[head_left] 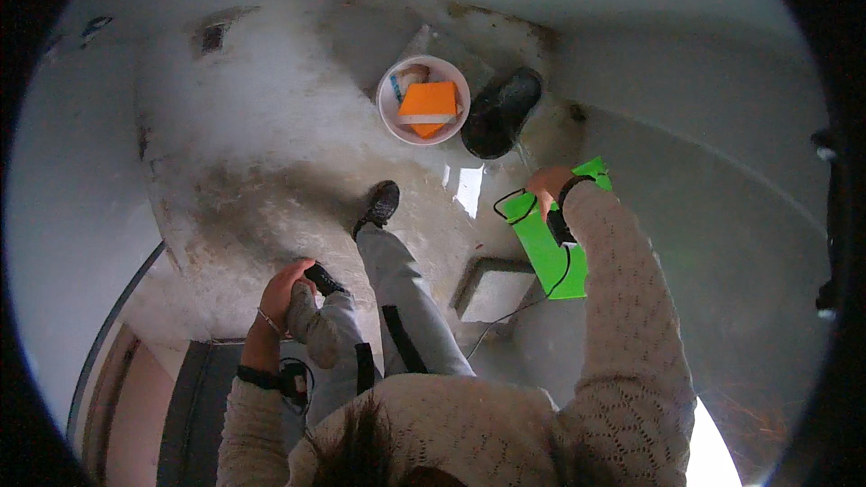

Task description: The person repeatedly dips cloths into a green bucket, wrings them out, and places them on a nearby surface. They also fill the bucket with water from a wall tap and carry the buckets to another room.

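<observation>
One bucket [389,114], orange block [428,103] inside; left hand [285,290] closed on cloth [314,332], right hand [547,188] at green panel [541,251], grip unclear.

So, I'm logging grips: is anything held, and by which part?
Left hand: a grey-brown cloth-like thing, by its far end. Right hand: at the green panel, far end; whether gripped, can't tell.
</observation>
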A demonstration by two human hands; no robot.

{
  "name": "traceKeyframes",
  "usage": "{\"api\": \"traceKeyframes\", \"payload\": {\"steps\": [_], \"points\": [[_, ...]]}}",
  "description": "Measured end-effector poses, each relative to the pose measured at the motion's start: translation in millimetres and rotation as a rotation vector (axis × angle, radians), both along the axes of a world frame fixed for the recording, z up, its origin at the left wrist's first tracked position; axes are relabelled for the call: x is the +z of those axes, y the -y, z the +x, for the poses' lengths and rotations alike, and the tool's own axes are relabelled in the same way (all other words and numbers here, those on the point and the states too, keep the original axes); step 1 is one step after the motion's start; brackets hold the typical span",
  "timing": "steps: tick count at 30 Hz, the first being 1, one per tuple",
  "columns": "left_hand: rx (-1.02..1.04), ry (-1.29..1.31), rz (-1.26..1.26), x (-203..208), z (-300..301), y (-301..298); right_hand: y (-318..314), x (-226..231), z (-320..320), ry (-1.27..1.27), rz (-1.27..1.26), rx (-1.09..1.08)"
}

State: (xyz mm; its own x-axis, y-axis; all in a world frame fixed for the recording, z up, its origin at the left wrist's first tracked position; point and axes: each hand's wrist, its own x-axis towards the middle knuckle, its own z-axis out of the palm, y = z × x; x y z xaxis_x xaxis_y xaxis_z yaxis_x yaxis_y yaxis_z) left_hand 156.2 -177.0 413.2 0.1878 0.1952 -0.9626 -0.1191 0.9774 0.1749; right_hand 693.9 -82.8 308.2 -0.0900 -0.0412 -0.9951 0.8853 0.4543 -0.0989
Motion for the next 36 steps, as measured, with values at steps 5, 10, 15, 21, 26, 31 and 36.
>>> {"api": "traceKeyframes", "payload": {"steps": [5,10,15,21,26,31,36], "points": [[-0.285,0.028,0.392,-7,-5,4,4,25,-7,-0.067,0.04,0.1],[0.006,0.039,0.108,-5,-20,16,40,56,-15,-0.013,0.06,0.158],[0.237,0.035,0.085,12,-47,44,97,114,-29,-0.027,0.093,0.093],[0.733,0.674,0.23,48,-92,82,165,236,-126,-0.325,0.365,0.069],[0.893,0.535,0.408,80,-118,117,156,307,-234,-0.774,0.653,0.267],[0.281,-0.268,1.144,131,-154,133,118,312,-342,-1.028,0.723,0.566],[0.679,-0.148,0.808,191,-111,144,102,306,-386,-1.052,0.575,0.791]]}}
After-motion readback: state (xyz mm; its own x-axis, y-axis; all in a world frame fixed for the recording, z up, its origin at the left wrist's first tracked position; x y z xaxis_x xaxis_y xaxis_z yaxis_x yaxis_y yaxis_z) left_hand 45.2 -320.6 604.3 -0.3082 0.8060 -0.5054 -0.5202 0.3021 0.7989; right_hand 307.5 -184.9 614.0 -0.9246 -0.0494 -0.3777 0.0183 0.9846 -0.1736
